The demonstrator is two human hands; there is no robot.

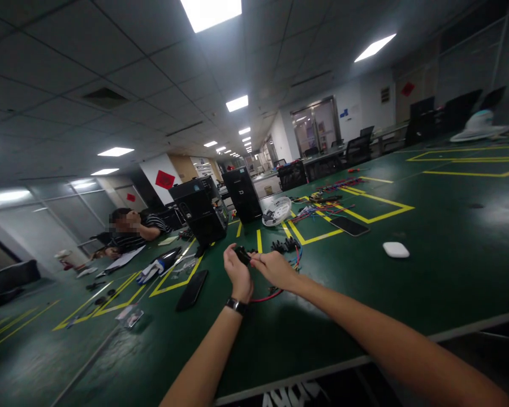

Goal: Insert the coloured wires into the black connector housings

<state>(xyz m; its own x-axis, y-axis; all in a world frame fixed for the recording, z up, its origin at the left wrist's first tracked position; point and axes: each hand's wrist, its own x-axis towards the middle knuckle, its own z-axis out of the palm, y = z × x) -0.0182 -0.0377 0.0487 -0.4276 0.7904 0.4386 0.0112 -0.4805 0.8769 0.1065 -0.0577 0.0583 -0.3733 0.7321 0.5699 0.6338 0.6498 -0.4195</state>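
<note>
My left hand [238, 273], with a black band on its wrist, is closed around a small black part [242, 255] whose kind I cannot make out. My right hand [274, 268] pinches at the right end of that part, and its fingertips hide what lies between them. Just beyond the right hand lies a row of black connector-like pieces [285, 245] with blue and red wires [298, 257] at its right side. A red wire [266, 296] curves over the green table [322, 322] below my hands.
Black computer cases [199, 212] stand ahead, near a white basket [277, 212]. Phones [192, 290] lie left and right of my hands. A white case [396, 250] is at right, a wire bundle [309, 212] farther back. Another person [138, 229] sits at the left.
</note>
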